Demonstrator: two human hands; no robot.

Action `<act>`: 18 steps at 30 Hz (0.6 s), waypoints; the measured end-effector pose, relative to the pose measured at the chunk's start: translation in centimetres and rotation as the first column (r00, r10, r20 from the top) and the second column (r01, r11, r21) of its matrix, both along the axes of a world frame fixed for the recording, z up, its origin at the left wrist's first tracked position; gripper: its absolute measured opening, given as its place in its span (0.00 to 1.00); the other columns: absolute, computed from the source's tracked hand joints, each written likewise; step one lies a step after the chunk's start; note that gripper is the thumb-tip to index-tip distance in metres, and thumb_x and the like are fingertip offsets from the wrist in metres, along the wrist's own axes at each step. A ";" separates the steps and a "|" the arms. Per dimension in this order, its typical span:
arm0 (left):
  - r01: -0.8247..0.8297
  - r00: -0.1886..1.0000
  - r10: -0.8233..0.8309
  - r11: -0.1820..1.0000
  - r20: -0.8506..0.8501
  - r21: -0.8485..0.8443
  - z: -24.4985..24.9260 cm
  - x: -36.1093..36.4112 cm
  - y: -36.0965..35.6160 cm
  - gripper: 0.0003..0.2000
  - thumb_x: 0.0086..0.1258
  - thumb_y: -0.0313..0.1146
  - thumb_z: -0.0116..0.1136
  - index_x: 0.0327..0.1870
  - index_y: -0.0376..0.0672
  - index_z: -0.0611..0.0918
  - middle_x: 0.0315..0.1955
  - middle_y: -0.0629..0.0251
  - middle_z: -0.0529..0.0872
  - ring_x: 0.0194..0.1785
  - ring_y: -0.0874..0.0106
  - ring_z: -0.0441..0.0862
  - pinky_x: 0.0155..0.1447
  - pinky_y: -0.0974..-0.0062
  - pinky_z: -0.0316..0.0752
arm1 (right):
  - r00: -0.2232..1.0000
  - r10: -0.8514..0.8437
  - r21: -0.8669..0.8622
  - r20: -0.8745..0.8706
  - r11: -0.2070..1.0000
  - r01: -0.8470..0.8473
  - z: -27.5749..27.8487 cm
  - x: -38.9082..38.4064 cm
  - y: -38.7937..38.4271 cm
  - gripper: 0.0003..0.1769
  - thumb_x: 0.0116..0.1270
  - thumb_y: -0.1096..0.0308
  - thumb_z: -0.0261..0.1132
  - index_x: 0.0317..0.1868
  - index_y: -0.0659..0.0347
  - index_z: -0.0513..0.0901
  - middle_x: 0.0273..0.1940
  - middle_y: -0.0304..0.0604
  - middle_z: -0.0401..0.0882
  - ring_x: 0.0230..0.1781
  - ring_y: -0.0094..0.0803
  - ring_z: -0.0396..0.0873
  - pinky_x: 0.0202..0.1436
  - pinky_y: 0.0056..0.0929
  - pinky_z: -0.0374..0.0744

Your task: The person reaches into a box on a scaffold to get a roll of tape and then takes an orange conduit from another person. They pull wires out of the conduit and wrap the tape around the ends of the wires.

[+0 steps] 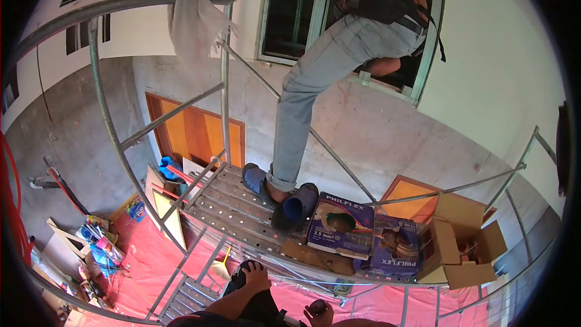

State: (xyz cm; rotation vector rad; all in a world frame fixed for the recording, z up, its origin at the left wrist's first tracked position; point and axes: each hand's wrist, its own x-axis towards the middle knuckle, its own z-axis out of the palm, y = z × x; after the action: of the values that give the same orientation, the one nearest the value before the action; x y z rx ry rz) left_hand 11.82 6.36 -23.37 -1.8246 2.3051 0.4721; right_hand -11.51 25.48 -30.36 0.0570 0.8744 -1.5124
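My left hand (258, 277) rests over my bent knee in dark trousers (242, 297), its fingers draped across the cloth and holding nothing. Low in the view, my right hand (321, 315) has its fingers curled round a small dark round object (317, 307), whose kind I cannot tell. Just beyond my hands runs a perforated metal scaffold platform (233, 206). Two PHILFLEX wire boxes (342, 248) lie on it, beside an open cardboard carton (457, 257) with its flaps up.
A person in grey jeans (296, 103) stands on the platform with one leg, the other in the window opening (290, 9). A grey cloth (193, 24) drapes over the scaffold rail (121, 4). Far below, pink sheeting (145, 266) covers the floor near piled materials (103, 245).
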 end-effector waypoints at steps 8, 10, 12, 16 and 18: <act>0.078 0.984 -0.068 0.995 -0.165 0.057 0.1 1.1 0.3 0.31 0.61 0.56 0.59 0.62 0.46 0.77 0.66 0.47 0.69 0.71 0.45 0.59 0.64 0.29 0.54 | 0.975 0.157 -0.010 -0.155 0.987 -0.161 2.9 1.8 -1.0 0.18 0.75 0.56 0.54 0.53 0.60 0.80 0.40 0.41 0.82 0.46 0.37 0.82 0.52 0.39 0.80; 0.151 0.933 -0.090 0.977 -0.348 0.151 2.0 1.4 0.5 0.30 0.64 0.57 0.58 0.60 0.43 0.78 0.60 0.48 0.77 0.66 0.50 0.71 0.64 0.36 0.63 | 0.953 0.251 -0.084 -0.172 0.960 -0.268 2.8 2.8 -2.2 0.23 0.76 0.51 0.54 0.54 0.63 0.79 0.41 0.42 0.83 0.43 0.34 0.83 0.46 0.34 0.81; 0.228 0.767 -0.091 0.964 -0.635 0.137 5.6 0.8 1.8 0.30 0.65 0.58 0.57 0.57 0.40 0.80 0.53 0.49 0.82 0.57 0.54 0.79 0.60 0.48 0.71 | 0.927 0.292 0.003 -0.234 0.954 -0.300 6.8 3.9 -3.2 0.25 0.75 0.49 0.54 0.56 0.63 0.78 0.42 0.42 0.83 0.43 0.33 0.82 0.46 0.34 0.81; 0.355 0.483 -0.069 0.926 -0.873 0.124 15.1 -1.4 3.5 0.27 0.70 0.54 0.56 0.55 0.37 0.81 0.50 0.48 0.84 0.49 0.57 0.84 0.53 0.65 0.78 | 0.778 0.412 -0.086 -0.474 0.858 -0.507 12.5 4.4 -6.4 0.30 0.74 0.44 0.53 0.61 0.61 0.76 0.53 0.46 0.81 0.52 0.35 0.80 0.51 0.37 0.79; 0.327 0.473 -0.135 0.944 -0.871 0.032 16.2 -2.3 2.3 0.25 0.71 0.52 0.56 0.54 0.37 0.81 0.48 0.49 0.84 0.48 0.57 0.84 0.52 0.64 0.78 | 0.764 0.313 -0.150 -0.564 0.871 -0.467 17.2 4.7 -8.5 0.24 0.75 0.51 0.52 0.56 0.64 0.78 0.47 0.46 0.81 0.46 0.35 0.79 0.47 0.35 0.79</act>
State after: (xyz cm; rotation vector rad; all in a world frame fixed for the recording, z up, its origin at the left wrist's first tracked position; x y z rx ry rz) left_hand 9.50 8.63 -7.17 -1.2244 2.8406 1.8586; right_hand -6.80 16.98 -13.13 -0.7513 1.0090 -1.2405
